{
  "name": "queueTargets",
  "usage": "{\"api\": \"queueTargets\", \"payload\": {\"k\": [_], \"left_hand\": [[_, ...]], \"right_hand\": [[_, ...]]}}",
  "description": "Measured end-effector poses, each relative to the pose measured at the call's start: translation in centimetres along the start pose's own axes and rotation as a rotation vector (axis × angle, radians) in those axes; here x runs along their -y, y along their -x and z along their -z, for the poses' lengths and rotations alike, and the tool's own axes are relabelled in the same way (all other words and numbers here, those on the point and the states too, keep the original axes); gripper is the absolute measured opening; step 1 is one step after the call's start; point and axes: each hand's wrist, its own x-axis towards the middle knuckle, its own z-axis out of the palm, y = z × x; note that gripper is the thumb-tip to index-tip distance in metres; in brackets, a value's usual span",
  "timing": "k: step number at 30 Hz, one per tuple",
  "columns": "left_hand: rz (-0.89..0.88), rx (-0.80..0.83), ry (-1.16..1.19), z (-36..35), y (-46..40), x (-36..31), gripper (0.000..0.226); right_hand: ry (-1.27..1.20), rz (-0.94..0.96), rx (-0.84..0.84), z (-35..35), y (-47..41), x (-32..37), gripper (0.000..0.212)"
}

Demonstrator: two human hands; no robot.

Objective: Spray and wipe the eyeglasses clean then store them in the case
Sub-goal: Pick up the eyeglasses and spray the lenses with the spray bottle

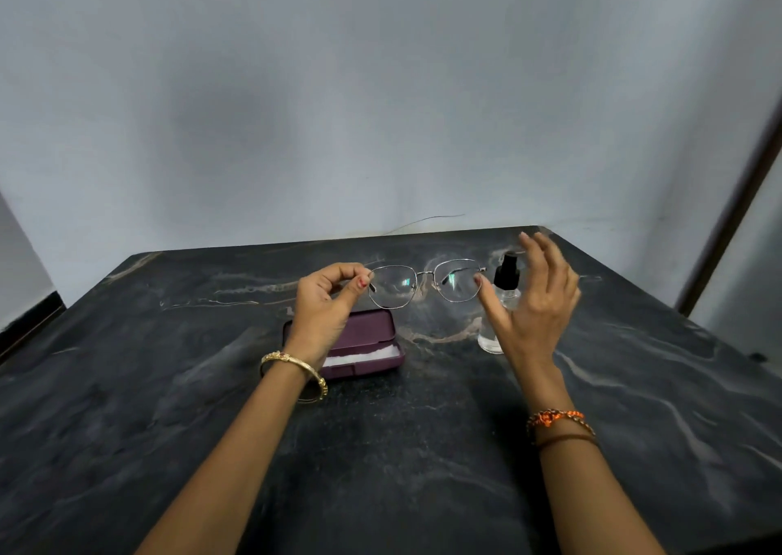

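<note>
Dark marble table (169, 385): my left hand (326, 300) pinches the glasses (423, 283) above the open purple case (364, 343); my right hand (537, 300), fingers spread, fronts the spray bottle (503, 296).

i can read no text, label, brand, number or sign anywhere from here. the clear plastic spray bottle with the black pump top (502, 300) shows no printed label on the side facing me. the open maroon hard-shell eyeglass case (372, 334) carries no logo or lettering that i can make out on its lid or rim. the thin silver wire-framed eyeglasses (425, 283) are too fine and small for any marking on the frame to be legible. the dark marbled stone counter (169, 385) and the pale grey wall (381, 89) behind it bear no writing that i can see.
</note>
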Motion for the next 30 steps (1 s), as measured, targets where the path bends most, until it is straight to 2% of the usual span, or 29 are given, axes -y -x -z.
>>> {"api": "queueTargets", "payload": {"k": [9, 18, 26, 30], "left_hand": [[0.033, -0.150, 0.010, -4.0, -3.0, 0.9, 0.020], [0.048, -0.150, -0.046, -5.2, -4.4, 2.7, 0.020], [0.079, -0.169, -0.078, -4.6, -4.5, 2.6, 0.015], [0.049, -0.164, -0.136, -4.3, -4.8, 2.4, 0.009]], "right_hand": [[-0.088, -0.097, 0.180, -1.8, 1.2, -1.5, 0.058], [-0.253, -0.126, 0.281, -2.3, 1.8, -1.2, 0.085], [-0.169, 0.011, 0.271, -2.3, 1.5, 1.8, 0.075], [-0.219, 0.046, 0.348, -2.3, 1.6, 3.1, 0.074]]}}
